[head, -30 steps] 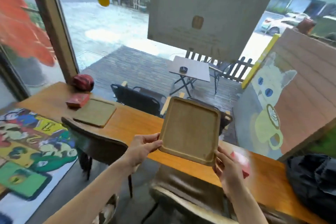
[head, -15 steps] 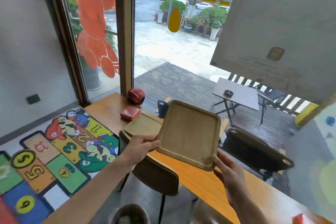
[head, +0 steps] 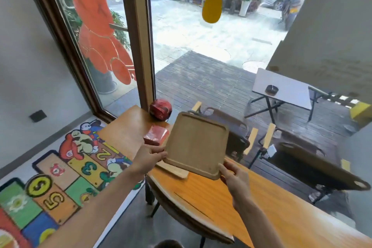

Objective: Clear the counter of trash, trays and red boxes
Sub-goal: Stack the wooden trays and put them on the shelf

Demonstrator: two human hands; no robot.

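A: Both hands are on the wooden tray [head: 196, 145]. The left hand [head: 148, 158] pinches its near-left corner, thumb on top, and the right hand [head: 234, 177] grips the near-right corner.

B: It's off the counter [head: 231, 201] entirely, tilted with the far edge up, the recessed face toward the camera.

A: Under its near-left edge a second tray [head: 175, 170] lies flat on the counter, only a pale strip of it showing.

B: Just beyond the left hand sits a red box [head: 156, 135], flat on the counter, partly hidden by the raised tray's left edge.

A: Past that, at the far end by the window frame, a crumpled red ball of trash [head: 160, 109] rests on the wood.

B: A chair back [head: 181, 205] tucks against the counter's near side, below the hands.
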